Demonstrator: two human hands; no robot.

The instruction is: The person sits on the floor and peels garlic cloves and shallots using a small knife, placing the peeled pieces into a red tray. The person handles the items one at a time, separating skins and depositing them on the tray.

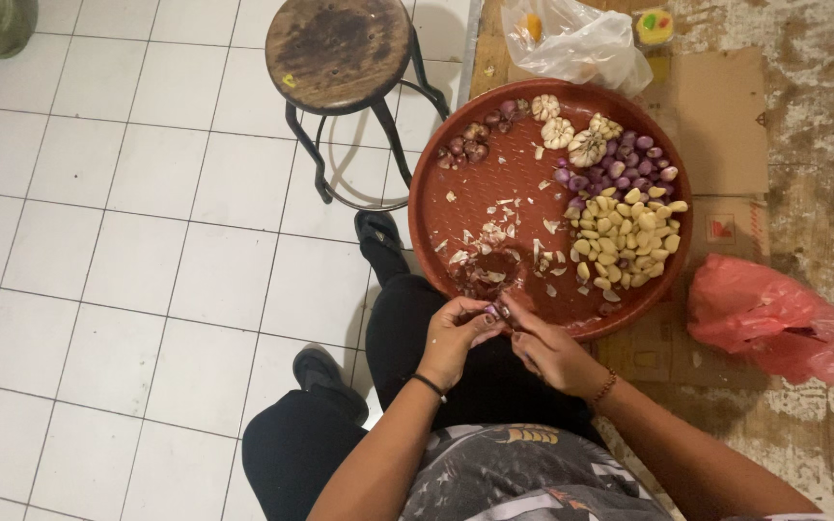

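My left hand [456, 333] and my right hand [547, 349] meet just below the near rim of a round red tray [456, 183]. Together they pinch a small purple shallot [490, 311] between the fingertips. On the tray lie a heap of peeled garlic cloves [625, 238] at the right, purple shallots [629, 164] above them, whole garlic bulbs [571, 130] at the far side, and a few darker shallots [470, 143] at the far left. Loose peels [494, 241] are scattered across the tray's middle.
A round wooden stool [338, 48] on black metal legs stands on the white tiled floor at the far left. A clear plastic bag [576, 39] lies beyond the tray, a red plastic bag [774, 318] to its right, with flattened cardboard [721, 116] underneath.
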